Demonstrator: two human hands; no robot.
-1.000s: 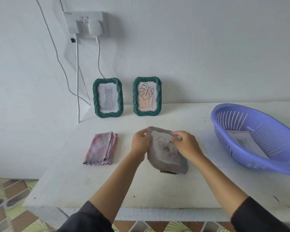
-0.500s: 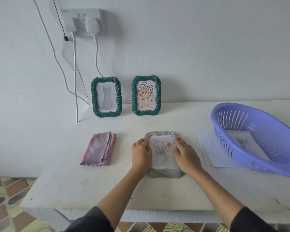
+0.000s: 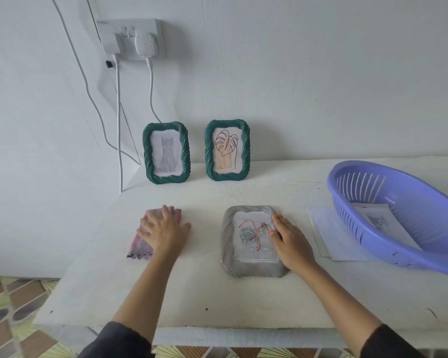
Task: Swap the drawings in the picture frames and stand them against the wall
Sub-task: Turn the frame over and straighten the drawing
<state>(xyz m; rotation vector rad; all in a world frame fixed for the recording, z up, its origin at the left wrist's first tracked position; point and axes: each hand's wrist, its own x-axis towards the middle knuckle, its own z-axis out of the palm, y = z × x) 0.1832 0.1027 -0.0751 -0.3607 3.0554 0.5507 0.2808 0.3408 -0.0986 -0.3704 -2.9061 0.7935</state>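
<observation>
Grey frame [image 3: 227, 242] lies under the flat, straight-fingered right hand [image 3: 291, 241]; left hand [image 3: 163, 232] spreads flat on pink cloth [image 3: 138, 248].

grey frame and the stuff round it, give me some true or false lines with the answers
1. The grey frame lies flat on the table. True.
2. The left hand rests on the pink cloth. True.
3. The right hand is inside the purple basket. False: it rests on the right side of the grey frame.
4. The cat frame and the leaf frame lie face down. False: both stand upright against the wall, drawings facing out.
5. A sheet of paper lies in the purple basket. True.
</observation>
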